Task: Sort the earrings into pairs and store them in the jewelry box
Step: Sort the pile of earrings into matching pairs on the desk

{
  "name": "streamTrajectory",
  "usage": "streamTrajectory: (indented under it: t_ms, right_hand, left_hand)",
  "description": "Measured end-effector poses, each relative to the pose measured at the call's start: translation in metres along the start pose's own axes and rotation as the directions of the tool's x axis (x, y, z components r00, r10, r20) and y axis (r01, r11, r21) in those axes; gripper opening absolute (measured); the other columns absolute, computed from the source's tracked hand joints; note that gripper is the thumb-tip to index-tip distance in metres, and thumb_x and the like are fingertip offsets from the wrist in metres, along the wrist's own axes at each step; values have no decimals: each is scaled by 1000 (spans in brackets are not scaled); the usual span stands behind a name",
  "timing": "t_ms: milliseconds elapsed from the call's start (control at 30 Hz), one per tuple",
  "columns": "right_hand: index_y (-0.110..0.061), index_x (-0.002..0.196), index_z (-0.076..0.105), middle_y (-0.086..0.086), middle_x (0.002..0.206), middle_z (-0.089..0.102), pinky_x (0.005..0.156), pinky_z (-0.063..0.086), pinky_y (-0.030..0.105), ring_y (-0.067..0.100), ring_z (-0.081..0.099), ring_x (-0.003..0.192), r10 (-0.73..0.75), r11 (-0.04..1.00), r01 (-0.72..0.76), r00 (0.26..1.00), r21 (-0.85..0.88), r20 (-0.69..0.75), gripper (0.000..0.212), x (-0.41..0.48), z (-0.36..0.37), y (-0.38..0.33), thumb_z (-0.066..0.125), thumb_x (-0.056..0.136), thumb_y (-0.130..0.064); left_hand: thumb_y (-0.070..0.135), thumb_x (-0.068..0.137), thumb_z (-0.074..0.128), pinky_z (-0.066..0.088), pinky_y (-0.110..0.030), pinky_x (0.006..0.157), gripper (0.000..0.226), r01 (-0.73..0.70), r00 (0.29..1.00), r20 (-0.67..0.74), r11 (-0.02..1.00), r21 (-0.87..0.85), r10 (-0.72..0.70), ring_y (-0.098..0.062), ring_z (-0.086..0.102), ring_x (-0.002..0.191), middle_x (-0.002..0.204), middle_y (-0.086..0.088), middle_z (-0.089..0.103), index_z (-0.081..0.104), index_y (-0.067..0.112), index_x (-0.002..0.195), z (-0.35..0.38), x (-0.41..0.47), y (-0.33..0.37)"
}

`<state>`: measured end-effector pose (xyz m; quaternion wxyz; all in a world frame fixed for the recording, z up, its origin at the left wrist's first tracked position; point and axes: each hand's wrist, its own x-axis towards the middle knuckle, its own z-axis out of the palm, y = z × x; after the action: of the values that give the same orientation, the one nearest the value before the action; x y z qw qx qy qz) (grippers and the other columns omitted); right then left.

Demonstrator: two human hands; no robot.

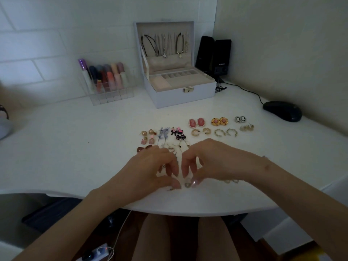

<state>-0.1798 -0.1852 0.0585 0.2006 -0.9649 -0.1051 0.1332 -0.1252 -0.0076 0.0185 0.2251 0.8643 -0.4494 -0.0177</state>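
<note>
The open grey jewelry box [180, 97] stands at the back of the white table, necklaces hanging in its lid. Earrings lie in pairs in front of it: pink ovals [196, 122], orange rounds [219, 121], small cameos [240, 119], gold hoops [226, 132], blue tassels [162, 134], black-and-pink bows [178, 133]. My left hand [150, 172] and my right hand [211, 159] hover near the front edge, fingers bent down, tips facing each other. A small round earring [187, 184] lies between my thumbs and a tiny gold one [171, 189] beside my left thumb. Nothing shows pinched.
A clear lipstick organizer [109, 85] stands left of the box, two black speakers [214, 57] to its right. A black mouse [282, 111] and its cable lie at the far right. More pale earrings [231, 181] sit under my right wrist. The curved table edge [169, 211] is close.
</note>
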Motion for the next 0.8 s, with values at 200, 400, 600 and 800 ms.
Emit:
streamTrajectory:
  t_ms: [200,400,600,800]
  right_hand:
    - [-22,78,68,-6,85,64,60,39,14,0,49,66,-5,999,6,1000,-37,9,14,4,9,5,79,69,-25]
    - [-22,79,69,-4,87,63,59,37,13,3,49,70,-19,1000,19,1000,-25,-1,11,5,10,7,77,73,-27]
    - [-25,79,70,-14,75,63,59,41,12,-6,52,62,3,997,1,998,75,-60,6,3,1,10,73,77,-20]
    - [-17,83,71,-5,73,69,63,47,22,8,63,69,87,995,-91,992,-38,-93,20,5,10,7,73,76,-36]
  left_hand:
    - [42,75,69,33,-9,69,20,-13,989,145,1000,17,10,7,40,83,83,18,50,50,38,75,8,-3,3]
    - [42,73,71,32,-7,68,30,22,990,137,999,33,-26,9,40,82,80,20,47,41,42,68,8,-4,4]
    - [43,69,73,31,-7,67,29,50,993,106,998,27,-52,8,41,84,75,20,46,44,40,68,6,-3,6]
    - [47,68,73,33,-9,66,31,81,989,122,995,49,-87,4,42,77,77,20,46,43,40,69,4,-4,8]
